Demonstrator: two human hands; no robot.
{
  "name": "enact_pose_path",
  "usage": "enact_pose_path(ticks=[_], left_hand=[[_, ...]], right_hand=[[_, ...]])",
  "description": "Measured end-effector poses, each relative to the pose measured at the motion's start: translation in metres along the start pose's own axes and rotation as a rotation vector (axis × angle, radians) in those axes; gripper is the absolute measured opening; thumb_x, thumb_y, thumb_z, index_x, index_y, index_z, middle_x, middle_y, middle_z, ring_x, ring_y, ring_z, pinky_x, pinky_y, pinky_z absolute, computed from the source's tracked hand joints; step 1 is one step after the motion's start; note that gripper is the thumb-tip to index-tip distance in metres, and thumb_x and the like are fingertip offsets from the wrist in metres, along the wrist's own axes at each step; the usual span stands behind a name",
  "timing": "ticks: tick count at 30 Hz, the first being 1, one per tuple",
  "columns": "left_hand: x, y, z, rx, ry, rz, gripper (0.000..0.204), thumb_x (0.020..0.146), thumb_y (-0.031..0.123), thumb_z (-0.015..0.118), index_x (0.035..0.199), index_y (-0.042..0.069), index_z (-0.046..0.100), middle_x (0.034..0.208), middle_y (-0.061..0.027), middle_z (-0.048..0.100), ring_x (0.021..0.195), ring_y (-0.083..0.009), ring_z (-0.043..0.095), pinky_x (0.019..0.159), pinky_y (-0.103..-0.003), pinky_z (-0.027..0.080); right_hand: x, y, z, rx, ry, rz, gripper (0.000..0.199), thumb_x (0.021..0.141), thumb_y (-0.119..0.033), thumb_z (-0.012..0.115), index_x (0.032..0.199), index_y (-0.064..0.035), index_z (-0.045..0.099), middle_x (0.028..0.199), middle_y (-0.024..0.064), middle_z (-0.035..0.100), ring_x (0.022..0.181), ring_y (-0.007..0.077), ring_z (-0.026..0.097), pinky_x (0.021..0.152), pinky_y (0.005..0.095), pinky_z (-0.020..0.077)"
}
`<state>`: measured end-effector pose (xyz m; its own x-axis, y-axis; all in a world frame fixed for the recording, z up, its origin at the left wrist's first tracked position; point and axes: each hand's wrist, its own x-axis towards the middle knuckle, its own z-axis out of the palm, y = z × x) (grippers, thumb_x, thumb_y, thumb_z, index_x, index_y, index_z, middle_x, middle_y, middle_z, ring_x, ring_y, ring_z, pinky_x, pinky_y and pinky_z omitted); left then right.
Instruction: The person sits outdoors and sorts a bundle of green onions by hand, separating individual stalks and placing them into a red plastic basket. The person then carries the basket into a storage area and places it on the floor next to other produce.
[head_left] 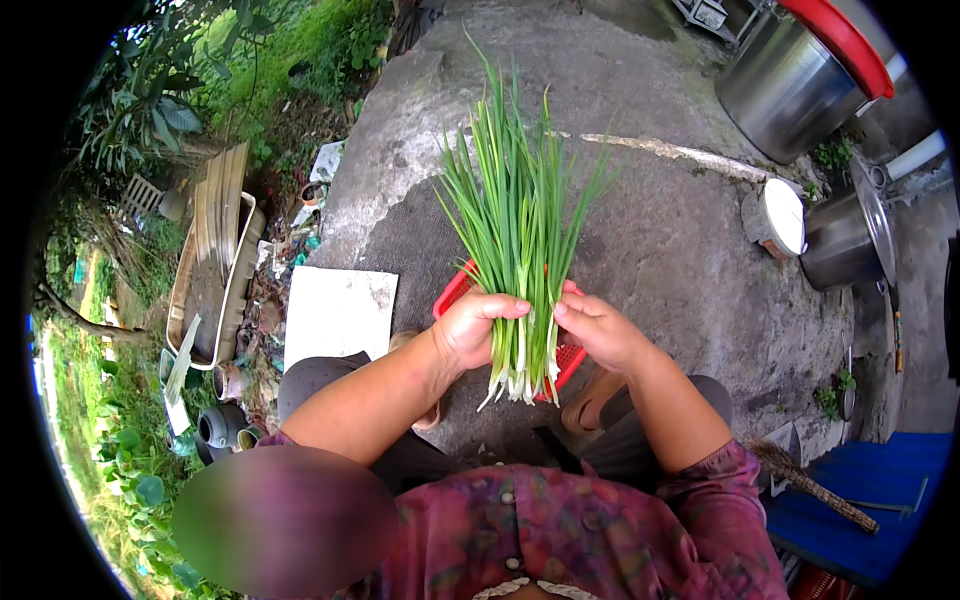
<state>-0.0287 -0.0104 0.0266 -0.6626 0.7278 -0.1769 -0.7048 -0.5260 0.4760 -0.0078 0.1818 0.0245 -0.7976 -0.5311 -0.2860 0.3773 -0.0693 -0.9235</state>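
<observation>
Your patterned purple shirt (600, 530) fills the lower edge, and from it your two forearms go up to one bunch of green onions (515, 230), which you hold upright over a red basket (455, 292) on the concrete ground (680, 230). Your left hand (470, 330) is closed around the pale lower stalks, and your right hand (598, 330) grips the same bunch from the other side, so both hands squeeze it together just above the white root ends. As I judge it, the stalks are already gathered and their ends are almost level, but nothing binds them, and I cannot tell if more onions wait in the basket, because the bunch hides it. I count one bunch, one basket, one white board (340, 312) lying flat to your left, and two metal pots (790, 85) at the upper right, the bigger one with a red lid (845, 40).
</observation>
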Motion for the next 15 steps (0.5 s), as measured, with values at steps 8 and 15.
enact_pose_path(ticks=[8, 15], left_hand=[[0.001, -0.004, 0.006, 0.050, 0.037, 0.115, 0.052, 0.072, 0.006, 0.070, 0.120, -0.001, 0.052, 0.115, -0.0125, 0.059, 0.104, -0.0248, 0.059, 0.095, -0.040, 0.046], [0.004, -0.006, 0.004, 0.103, 0.143, 0.163, 0.037, 0.072, 0.000, 0.069, 0.107, -0.002, 0.059, 0.103, -0.0127, 0.064, 0.100, -0.0240, 0.060, 0.093, -0.038, 0.047]], right_hand=[[0.005, 0.017, 0.006, -0.399, 0.145, -0.202, 0.035, 0.097, -0.027, 0.041, 0.107, 0.0016, 0.059, 0.098, 0.0159, 0.064, 0.093, 0.0248, 0.060, 0.084, 0.0339, 0.0443], [0.003, 0.014, 0.009, -0.612, 0.255, -0.103, 0.051, 0.096, -0.041, 0.039, 0.080, 0.0019, 0.062, 0.073, 0.0191, 0.062, 0.072, 0.0335, 0.061, 0.067, 0.0397, 0.0448]])
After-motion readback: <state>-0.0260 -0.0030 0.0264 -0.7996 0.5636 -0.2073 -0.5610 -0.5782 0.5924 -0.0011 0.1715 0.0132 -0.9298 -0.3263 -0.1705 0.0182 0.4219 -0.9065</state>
